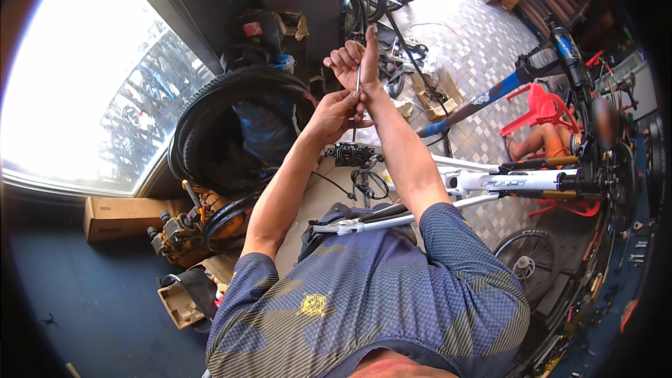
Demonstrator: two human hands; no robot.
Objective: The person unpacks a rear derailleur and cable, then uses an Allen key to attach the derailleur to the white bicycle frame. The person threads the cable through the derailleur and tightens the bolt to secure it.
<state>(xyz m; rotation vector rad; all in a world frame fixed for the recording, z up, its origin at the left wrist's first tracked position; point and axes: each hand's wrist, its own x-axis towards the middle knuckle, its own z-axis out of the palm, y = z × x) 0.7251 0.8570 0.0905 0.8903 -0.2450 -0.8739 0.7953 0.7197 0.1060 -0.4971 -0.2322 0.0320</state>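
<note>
My left hand is closed, pinching a slim metal rod-like tool between thumb and fingertips. The rod stands roughly upright, its upper part against the palm side of my right hand. That hand has its thumb stretched out and its fingers loosely curled, not wrapped round the rod. Just below my hands is a black blocky clamp-like part; whether the rod's lower end touches it, I cannot tell. A white bicycle frame lies across in front of my body, passing under my right forearm.
Bicycle tyres are stacked at the left, near a cardboard box. A blue frame tube slants at the right, before a red plastic chair with a person's leg beside it. A wheel rests lower right, near tools.
</note>
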